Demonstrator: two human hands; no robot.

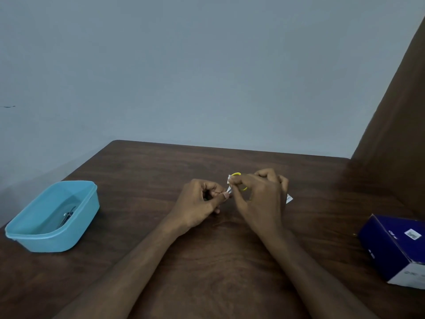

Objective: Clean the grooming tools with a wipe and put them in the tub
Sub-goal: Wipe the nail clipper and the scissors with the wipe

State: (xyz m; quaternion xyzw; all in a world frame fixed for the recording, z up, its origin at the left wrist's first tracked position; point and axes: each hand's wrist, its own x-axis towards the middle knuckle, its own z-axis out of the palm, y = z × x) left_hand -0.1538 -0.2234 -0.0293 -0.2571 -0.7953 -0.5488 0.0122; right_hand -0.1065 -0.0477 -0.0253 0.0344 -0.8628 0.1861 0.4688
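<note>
Small scissors (239,183) with yellow loop handles are held up just above the counter (161,171), about the middle of it, between both hands. The right hand (259,194) has its fingers curled round the handle end, with a bit of white wipe (229,179) pinched at the fingertips right against the yellow loop. The left hand (202,201) is curled too, thumb and fingertip pinching the metal tip end, so both grips are clamped on the scissors; how much of the wipe wraps the blades is too small to tell. A scrap of white packet (289,198) peeks out from behind the right hand, lying on the counter. Well off to the left sits the blue tub (85,203), lid off, with a couple of dark metal tools (67,216) already lying in the bottom. On the far right edge there's a dark blue box (391,245) with a white end. Grey-blue wall (184,77) behind it all.
</note>
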